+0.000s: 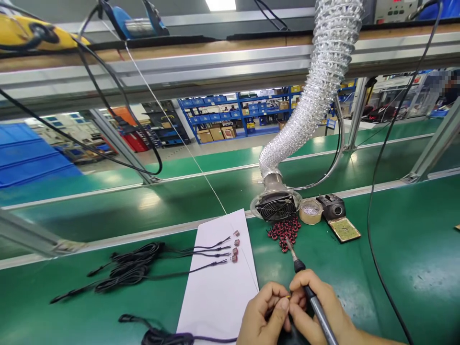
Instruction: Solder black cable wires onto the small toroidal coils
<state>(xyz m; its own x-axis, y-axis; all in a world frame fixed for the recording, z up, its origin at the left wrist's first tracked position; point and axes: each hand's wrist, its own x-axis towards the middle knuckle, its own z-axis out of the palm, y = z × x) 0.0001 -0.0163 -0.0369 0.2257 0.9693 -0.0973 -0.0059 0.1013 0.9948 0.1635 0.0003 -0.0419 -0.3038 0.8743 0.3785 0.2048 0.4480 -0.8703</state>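
Left hand (264, 314): grip closed on a tiny part (288, 297), pinched steady beside the right fingers.
Right hand (319, 306): grip closed on soldering iron (309, 290), pen-style, tip toward red coils (284, 230).
Fume fan (276, 207): just behind the coils on the bench (395, 249).
Paper (219, 282): holds finished leads (212, 251).

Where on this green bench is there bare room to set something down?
Bare green mat lies right of the sponge tray. The white sheet is bare below the small coils. Crowded: black cables left, bead pile under the fan, and around both hands: left hand, right hand.
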